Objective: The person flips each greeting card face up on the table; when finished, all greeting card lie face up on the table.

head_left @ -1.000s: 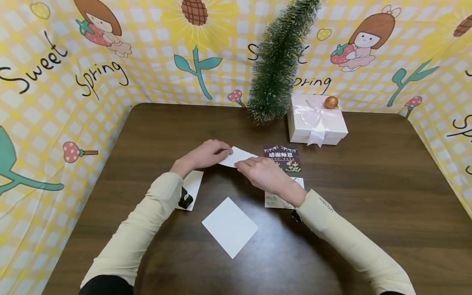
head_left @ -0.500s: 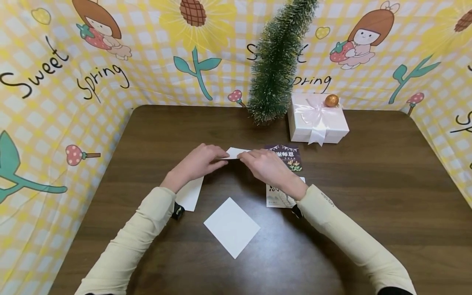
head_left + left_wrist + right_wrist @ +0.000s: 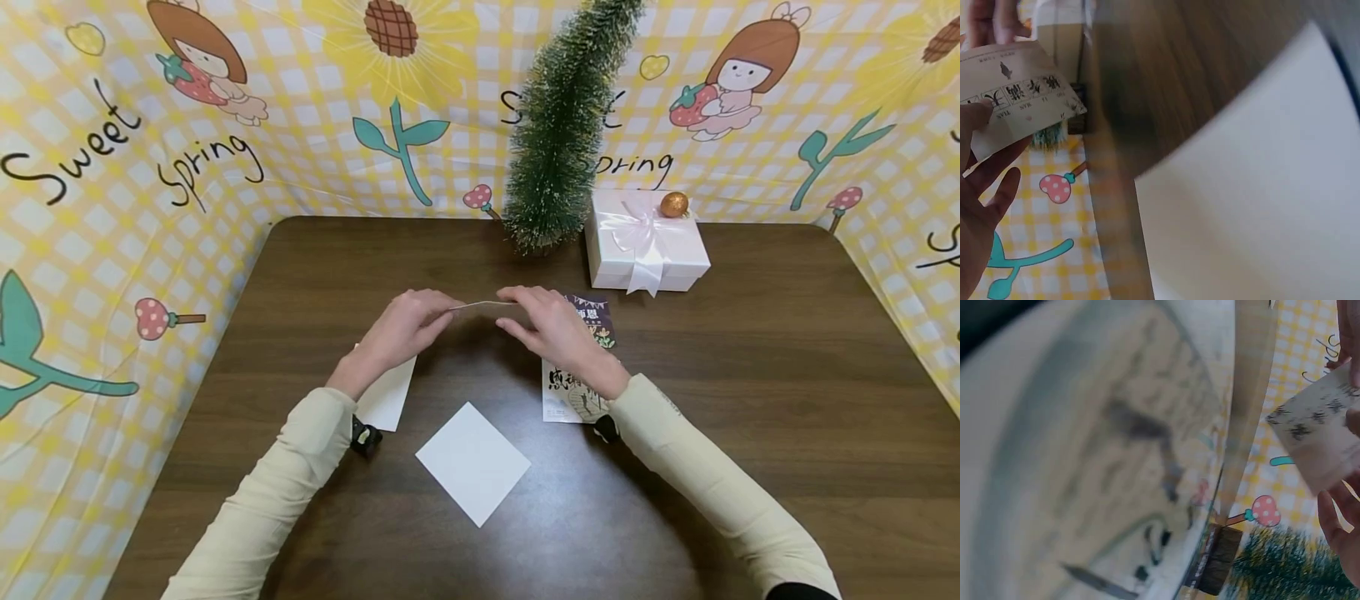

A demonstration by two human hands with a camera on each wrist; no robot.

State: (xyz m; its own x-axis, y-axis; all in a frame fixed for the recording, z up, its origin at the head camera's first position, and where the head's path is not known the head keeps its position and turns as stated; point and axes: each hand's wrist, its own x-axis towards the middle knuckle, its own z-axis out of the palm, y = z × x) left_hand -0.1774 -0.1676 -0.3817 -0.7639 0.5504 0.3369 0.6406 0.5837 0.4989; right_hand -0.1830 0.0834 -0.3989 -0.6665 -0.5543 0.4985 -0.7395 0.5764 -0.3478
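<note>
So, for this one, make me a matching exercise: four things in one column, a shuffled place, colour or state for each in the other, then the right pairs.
Things:
1. Lifted card
2. Tinsel tree
3. Gift box
4. Shiny ball

Place, colour or state:
A. Tied with a ribbon bow
B. Held in the left grip
C. On top of a box
D. Green and bristly

Right pairs: 1-B, 2-D, 3-A, 4-C
</note>
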